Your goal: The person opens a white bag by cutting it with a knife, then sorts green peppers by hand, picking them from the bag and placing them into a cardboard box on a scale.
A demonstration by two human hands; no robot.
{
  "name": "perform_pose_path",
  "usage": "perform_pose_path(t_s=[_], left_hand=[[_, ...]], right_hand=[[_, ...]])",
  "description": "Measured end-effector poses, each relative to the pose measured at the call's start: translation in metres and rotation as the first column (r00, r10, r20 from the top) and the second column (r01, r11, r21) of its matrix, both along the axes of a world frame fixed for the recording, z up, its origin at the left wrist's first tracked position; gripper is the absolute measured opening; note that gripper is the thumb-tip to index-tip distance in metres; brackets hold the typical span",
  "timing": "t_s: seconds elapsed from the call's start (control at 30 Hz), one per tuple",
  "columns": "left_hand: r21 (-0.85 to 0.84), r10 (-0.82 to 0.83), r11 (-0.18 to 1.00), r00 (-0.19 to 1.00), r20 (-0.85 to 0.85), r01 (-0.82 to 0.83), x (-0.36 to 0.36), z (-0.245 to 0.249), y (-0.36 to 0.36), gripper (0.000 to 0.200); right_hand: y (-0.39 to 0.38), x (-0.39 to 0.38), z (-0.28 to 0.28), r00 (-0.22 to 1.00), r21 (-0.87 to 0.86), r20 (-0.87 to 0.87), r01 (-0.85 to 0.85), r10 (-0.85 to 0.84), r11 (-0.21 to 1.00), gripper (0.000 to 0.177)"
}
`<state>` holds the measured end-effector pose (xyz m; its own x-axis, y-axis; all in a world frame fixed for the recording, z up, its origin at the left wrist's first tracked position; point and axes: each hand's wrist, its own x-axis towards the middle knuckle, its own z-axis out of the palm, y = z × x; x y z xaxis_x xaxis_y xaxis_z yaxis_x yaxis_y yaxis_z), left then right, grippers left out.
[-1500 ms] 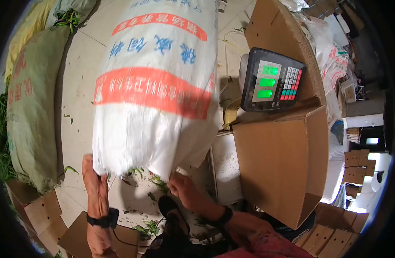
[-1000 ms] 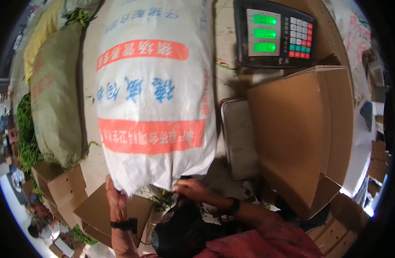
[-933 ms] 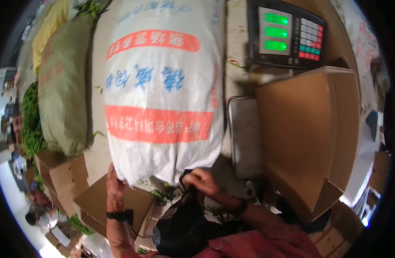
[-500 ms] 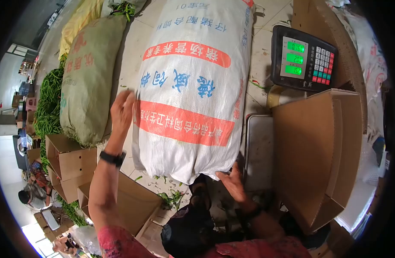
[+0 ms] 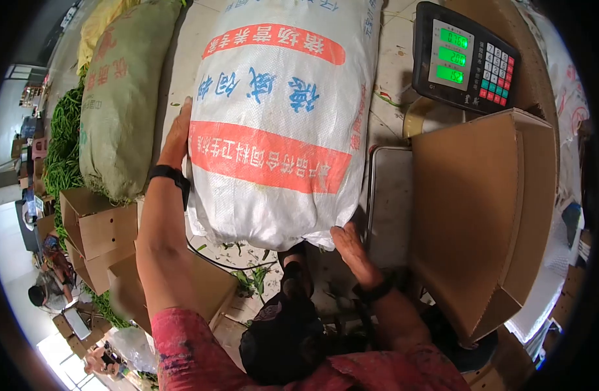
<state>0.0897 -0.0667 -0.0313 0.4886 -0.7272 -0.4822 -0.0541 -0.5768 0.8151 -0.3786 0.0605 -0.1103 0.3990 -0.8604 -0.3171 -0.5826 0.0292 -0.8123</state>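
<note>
A full white woven sack (image 5: 267, 150) with red bands and blue printed characters lies lengthwise in front of me. My left hand (image 5: 177, 135) is laid along its left side, fingers stretched out, with the palm side turned to the sack and partly hidden. At the sack's near right corner, my right hand (image 5: 353, 251) has its fingers closed on the gathered edge of the fabric. Dark bands circle both wrists.
To the right stand a scale display (image 5: 466, 58) with green digits, an open cardboard box (image 5: 469, 221) and a metal weighing platform (image 5: 391, 195). A greenish sack (image 5: 120, 111), green chillies (image 5: 63, 150) and cardboard boxes (image 5: 107, 231) are on the left. Another person (image 5: 52, 287) sits far left.
My left hand has come against the sack's left side from just beside it. The sack, scale and boxes appear higher in view. My right hand keeps hold of the corner.
</note>
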Motion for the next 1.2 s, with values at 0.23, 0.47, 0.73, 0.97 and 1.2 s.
perform_pose_path(t_s=[0.23, 0.47, 0.73, 0.97, 1.2], left_hand=[[0.021, 0.027, 0.999, 0.999, -0.039, -0.026, -0.020, 0.015, 0.018, 0.075], [-0.319, 0.004, 0.943, 0.959, 0.284, 0.091, -0.056, 0.032, 0.168, 0.049], [-0.106, -0.136, 0.936, 0.622, 0.771, 0.337, -0.146, 0.048, 0.224, 0.075], [-0.335, 0.025, 0.883, 0.679, 0.733, 0.329, -0.066, 0.045, 0.170, 0.036], [-0.575, 0.399, 0.764, 0.914, 0.068, -0.291, 0.117, 0.019, 0.134, 0.031]], right_hand=[[0.015, -0.016, -0.024, 0.948, 0.458, 0.092, 0.233, -0.306, 0.858, 0.027], [-0.019, -0.009, 0.031, 0.905, 0.617, 0.305, 0.050, -0.297, 0.785, 0.037], [-0.014, 0.008, 0.019, 0.871, 0.616, 0.357, 0.052, -0.337, 0.786, 0.039], [-0.034, 0.035, 0.071, 0.945, 0.443, 0.327, -0.177, 0.025, 0.879, 0.026], [-0.019, 0.177, 0.095, 0.579, 0.570, 0.778, -0.486, -0.245, 0.662, 0.024]])
